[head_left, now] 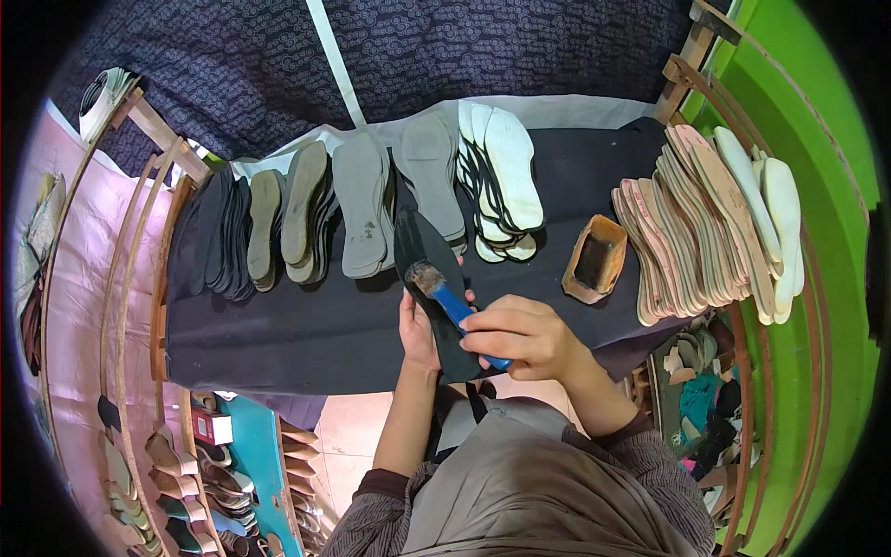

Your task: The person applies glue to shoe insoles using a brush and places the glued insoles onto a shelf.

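My left hand (419, 336) holds a long black insole (413, 243) from below, its fingertips showing along the insole's right edge. Part of the insole's upper face looks darker and wet. In my right hand (531, 336) is a brush (451, 304) with a blue handle, gripped between thumb and fingers. The brush's brown bristles touch the insole near its middle. To the right of my hands stands a small open wooden box (574, 271), stained yellow-brown, with dark contents.
Fanned stacks of black insoles (221, 237), grey insoles (360, 200) and white insoles (513, 172) lie along the far side of the black-covered table (278, 339). Beige insoles (687, 232) are piled at the right. Wooden rails (821, 371) border both sides. Racks of shoe parts (176, 478) stand lower left.
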Demonstrator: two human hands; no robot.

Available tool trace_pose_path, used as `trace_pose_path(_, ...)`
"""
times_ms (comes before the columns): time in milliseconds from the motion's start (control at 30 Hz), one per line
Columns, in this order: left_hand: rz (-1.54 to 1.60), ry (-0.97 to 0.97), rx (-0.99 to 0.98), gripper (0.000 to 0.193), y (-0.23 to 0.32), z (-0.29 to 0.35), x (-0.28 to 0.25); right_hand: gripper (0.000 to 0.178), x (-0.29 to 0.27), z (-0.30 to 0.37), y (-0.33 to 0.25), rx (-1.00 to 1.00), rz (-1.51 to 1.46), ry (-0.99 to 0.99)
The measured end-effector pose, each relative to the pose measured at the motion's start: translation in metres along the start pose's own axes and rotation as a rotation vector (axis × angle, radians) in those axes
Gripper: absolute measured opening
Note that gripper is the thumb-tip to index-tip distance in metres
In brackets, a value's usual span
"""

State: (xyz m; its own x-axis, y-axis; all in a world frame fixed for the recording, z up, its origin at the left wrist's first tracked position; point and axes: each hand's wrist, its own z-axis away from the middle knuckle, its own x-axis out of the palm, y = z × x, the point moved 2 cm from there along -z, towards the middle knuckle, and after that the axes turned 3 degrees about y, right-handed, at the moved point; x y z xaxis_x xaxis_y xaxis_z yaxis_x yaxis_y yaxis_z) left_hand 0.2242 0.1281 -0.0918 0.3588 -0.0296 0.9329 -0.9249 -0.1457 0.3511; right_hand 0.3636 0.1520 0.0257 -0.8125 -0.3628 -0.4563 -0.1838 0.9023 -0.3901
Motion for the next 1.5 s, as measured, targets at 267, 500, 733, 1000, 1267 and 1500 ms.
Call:
trace_pose_path(267,0.028,0.048,0.015,0.066,0.004,-0.004,-0.012,0.029,0.006,0.014,-0.006,0.062,-0.122,-0.154)
trace_pose_path(500,-0.232,0.072,0.079,0.081,0.027,0.002,-0.008,0.022,-0.003,0.004,-0.017,0.096,-0.208,-0.151)
trace_pose_path(733,-0.059,0.05,0.087,0.085,0.075,0.004,0.041,0.018,0.032,-0.038,-0.011,-0.227,-0.031,0.043)
trace_pose_path(1000,0.058,-0.162,0.136,0.084,0.149,-0.002,0.036,0.013,0.053,-0.071,-0.033,-0.237,-0.222,0.021)
trace_pose_path(1267,-0.2,0.041,0.194,0.086,0.192,0.017,0.016,0.014,0.114,-0.084,-0.038,-0.242,-0.186,0.02)
trace_pose_path(1500,-0.09,0.036,0.204,0.084,0.225,0.031,-0.004,0.02,0.148,-0.1,-0.041,-0.169,-0.247,0.011)
